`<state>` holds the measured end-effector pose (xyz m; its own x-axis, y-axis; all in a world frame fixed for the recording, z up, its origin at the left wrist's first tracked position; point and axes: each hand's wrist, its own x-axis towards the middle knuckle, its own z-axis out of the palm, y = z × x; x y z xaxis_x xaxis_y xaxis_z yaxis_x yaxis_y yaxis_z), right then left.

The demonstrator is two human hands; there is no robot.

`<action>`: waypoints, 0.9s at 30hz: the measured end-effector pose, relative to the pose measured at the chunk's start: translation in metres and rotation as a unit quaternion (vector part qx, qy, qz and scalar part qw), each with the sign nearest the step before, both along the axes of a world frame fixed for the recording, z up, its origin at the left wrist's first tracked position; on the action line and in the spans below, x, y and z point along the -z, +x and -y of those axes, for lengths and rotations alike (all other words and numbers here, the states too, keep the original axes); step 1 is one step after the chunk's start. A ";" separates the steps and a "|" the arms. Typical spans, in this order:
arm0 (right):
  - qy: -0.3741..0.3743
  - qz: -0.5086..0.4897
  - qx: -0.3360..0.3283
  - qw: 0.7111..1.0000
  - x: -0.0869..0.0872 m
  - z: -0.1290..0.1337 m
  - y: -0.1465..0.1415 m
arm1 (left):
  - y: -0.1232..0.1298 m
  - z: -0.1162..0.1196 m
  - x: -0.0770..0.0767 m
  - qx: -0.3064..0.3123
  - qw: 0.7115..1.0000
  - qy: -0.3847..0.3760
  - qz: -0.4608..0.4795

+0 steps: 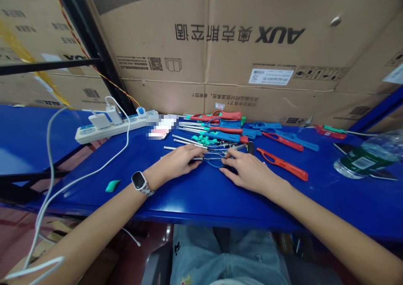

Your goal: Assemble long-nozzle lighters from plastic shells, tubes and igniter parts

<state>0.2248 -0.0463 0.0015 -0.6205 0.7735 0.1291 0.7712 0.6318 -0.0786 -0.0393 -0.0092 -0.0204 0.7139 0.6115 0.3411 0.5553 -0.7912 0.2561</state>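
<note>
My left hand (184,161), with a watch on its wrist, has its fingers closed around the metal tube end of a blue long-necked lighter (215,163). My right hand (247,169) has its fingers bent onto the other end of that lighter, over the blue handle part. Its exact fit under the fingers is hidden. Just behind both hands lie loose metal tubes (179,141) and several small green pieces (206,139). Beyond them is a pile of assembled lighters with red (228,115) and blue handles (225,136).
Red (285,164) and blue handle shells (302,141) lie right of my hands. A plastic bottle (362,161) lies farther right. On the left are a power strip (116,126), white cables (90,172) and one green piece (112,186). Cardboard boxes (220,66) stand behind the blue table (189,197).
</note>
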 end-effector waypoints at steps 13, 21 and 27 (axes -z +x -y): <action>-0.009 -0.033 0.046 0.998 -0.004 0.007 -0.006 | 0.005 0.005 -0.026 -0.022 0.999 0.029 0.007; -0.025 -0.185 0.043 0.981 -0.018 -0.012 0.013 | 0.027 -0.015 -0.046 -0.014 1.000 0.021 0.007; -0.047 -0.200 0.059 0.977 -0.031 -0.031 0.030 | 0.054 -0.032 -0.046 0.004 1.000 0.003 0.019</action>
<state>0.2553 -0.0157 0.0326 -0.4411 0.8566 0.2677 0.7341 0.5160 -0.4415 0.0149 0.0226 0.0260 0.7055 0.6031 0.3723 0.5380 -0.7976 0.2726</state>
